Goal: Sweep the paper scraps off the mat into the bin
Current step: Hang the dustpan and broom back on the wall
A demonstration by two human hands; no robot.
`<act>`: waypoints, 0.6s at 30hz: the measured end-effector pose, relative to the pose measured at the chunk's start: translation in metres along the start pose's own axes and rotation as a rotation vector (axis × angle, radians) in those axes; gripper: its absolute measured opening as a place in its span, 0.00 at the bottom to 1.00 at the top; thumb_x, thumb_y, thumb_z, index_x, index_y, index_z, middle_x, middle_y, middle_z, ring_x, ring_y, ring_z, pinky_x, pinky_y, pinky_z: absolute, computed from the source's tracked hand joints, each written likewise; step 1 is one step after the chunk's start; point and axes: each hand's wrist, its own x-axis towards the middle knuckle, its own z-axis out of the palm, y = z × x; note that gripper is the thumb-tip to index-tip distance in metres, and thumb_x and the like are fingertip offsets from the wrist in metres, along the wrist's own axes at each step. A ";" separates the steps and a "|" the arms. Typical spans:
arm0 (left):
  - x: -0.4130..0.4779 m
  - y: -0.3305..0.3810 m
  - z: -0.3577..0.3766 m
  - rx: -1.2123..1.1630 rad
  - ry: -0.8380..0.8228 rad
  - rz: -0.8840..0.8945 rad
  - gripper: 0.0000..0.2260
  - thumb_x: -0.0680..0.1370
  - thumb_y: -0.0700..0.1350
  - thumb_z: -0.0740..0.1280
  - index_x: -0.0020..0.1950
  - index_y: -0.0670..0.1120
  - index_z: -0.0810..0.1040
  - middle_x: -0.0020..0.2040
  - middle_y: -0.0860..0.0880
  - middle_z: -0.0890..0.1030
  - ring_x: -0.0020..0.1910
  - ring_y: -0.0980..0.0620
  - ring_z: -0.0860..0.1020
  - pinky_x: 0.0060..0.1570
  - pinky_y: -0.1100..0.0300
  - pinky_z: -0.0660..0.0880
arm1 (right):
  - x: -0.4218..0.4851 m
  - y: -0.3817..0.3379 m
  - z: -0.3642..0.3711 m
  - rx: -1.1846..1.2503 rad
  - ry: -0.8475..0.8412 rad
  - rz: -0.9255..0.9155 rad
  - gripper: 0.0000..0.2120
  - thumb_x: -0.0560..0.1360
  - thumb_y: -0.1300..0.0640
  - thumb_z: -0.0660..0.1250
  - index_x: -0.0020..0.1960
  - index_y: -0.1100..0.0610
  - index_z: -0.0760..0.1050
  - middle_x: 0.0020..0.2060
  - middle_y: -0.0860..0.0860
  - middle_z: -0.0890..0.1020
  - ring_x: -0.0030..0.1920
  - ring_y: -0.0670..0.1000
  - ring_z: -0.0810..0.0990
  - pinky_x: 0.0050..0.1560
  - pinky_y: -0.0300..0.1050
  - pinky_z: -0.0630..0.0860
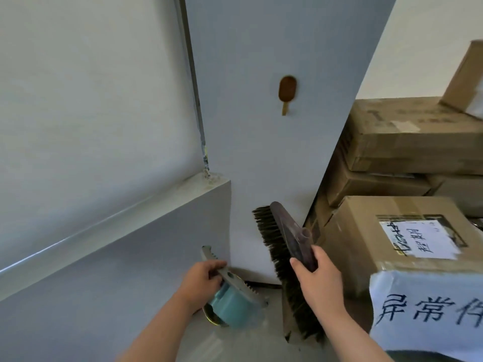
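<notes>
**A:** What does the head view show?

**B:** Both tools are in hand. The right hand (317, 278) grips the brush (290, 231) by its dark back, with the fingers curled round it. The bristles face left and the head stands steeply on end above the floor (235, 340). The left hand (202, 279) pinches the toothed grey rim of a teal dustpan (230, 301) (or what looks like one), thumb on top.

**A:** Where are the paper scraps, the mat and the bin?

**B:** None of them is in view. The frame holds only a pale wall corner with a ledge (156, 202), a lolly-shaped hook (287, 90) and stacked cardboard boxes (392, 231) at the right. The step in hand is therefore judged to be fetching the tools — sweeping has not yet begun.

**A:** How is this step done well?

**B:** Carry both tools clear of the boxes. Before reaching the mat, turn the brush so its bristles point down. Take the dustpan by its handle rather than its rim, so the lip can lie flat against the mat's edge. Light scraps scatter easily, so short, low strokes toward the pan suit best — then keep the pan level on the way to the bin.
</notes>
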 end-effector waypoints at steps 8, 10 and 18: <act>-0.033 0.058 -0.004 0.199 0.247 0.022 0.11 0.83 0.40 0.62 0.61 0.48 0.82 0.57 0.49 0.83 0.50 0.52 0.76 0.54 0.62 0.72 | -0.012 -0.035 -0.062 0.038 0.025 -0.212 0.09 0.75 0.49 0.70 0.53 0.44 0.72 0.46 0.39 0.79 0.48 0.42 0.78 0.43 0.34 0.72; -0.040 0.071 -0.009 0.226 0.323 0.029 0.10 0.84 0.42 0.62 0.59 0.50 0.82 0.54 0.49 0.83 0.47 0.52 0.75 0.50 0.62 0.69 | -0.014 -0.044 -0.077 0.045 0.043 -0.264 0.10 0.75 0.49 0.71 0.52 0.42 0.71 0.44 0.36 0.78 0.47 0.39 0.77 0.41 0.31 0.69; -0.040 0.124 -0.044 0.340 0.549 0.160 0.08 0.81 0.51 0.68 0.56 0.55 0.87 0.51 0.48 0.68 0.53 0.45 0.68 0.55 0.54 0.69 | 0.006 -0.082 -0.128 0.075 0.144 -0.357 0.16 0.75 0.48 0.71 0.61 0.49 0.75 0.49 0.42 0.81 0.50 0.46 0.79 0.47 0.40 0.76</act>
